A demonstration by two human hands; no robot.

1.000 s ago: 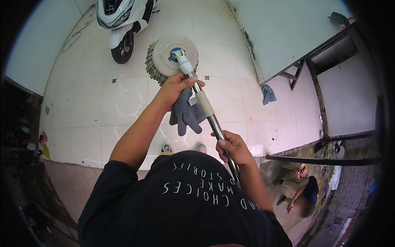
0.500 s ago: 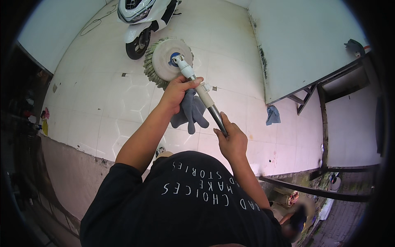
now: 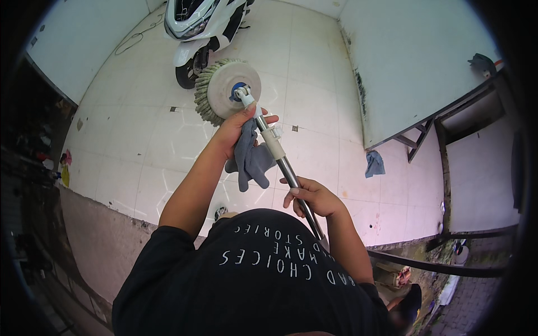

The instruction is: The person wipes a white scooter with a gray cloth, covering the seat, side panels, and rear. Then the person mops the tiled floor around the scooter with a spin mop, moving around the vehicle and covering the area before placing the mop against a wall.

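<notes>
A spin mop (image 3: 234, 89) is held up in front of me, its round white disc facing me and its grey-green strands fanned out at the left. My left hand (image 3: 240, 127) is closed round the pole just below the white joint. From the same hand hangs a grey cloth (image 3: 251, 159), with finger-like folds. Lower down, my right hand (image 3: 311, 197) loosely wraps the silver pole (image 3: 288, 171), thumb and fingers curled about it. A beige collar with a clip sits on the pole between my hands. The pole's lower end runs in by my black shirt.
Beyond the mop stands a white scooter (image 3: 196, 33) on the pale tiled floor (image 3: 314, 101). A blue cloth (image 3: 375, 163) lies on the floor at right, near a white panel (image 3: 414, 73) on a dark metal frame. Behind the step's edge at lower right is a dark bar (image 3: 437, 264).
The pole's lower end has come nearer my body, and my right hand's grip has loosened with its fingers shifted round. The mop head and grey cloth sit slightly lower in view.
</notes>
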